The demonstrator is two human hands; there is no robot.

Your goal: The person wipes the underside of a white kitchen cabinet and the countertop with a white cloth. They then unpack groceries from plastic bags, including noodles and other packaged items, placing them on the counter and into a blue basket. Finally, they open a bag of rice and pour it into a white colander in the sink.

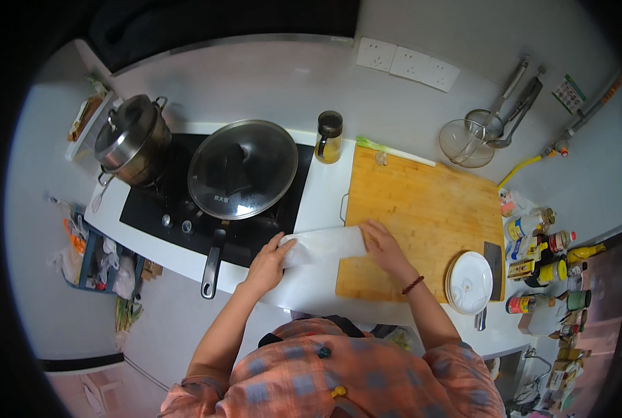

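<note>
A folded white cloth or paper towel (pixel 325 244) stretches between my hands above the white counter. My left hand (pixel 267 264) grips its left end, near the cooktop's front corner. At its right end, over the left edge of the wooden cutting board (pixel 420 214), my right hand (pixel 386 248) pinches it. A lidded pan (pixel 243 170) sits on the black cooktop, its handle pointing towards me. On the board's right side lie a stack of white plates (pixel 470 283) and a cleaver (pixel 493 261), partly hidden by the plates.
A steel steamer pot (pixel 136 141) stands at the cooktop's left. Behind the counter are a glass jug (pixel 329 138), a green onion (pixel 394 151) and a garlic bulb (pixel 381 158). Bottles (pixel 530 224) crowd the right side; strainers (pixel 466 143) hang on the wall.
</note>
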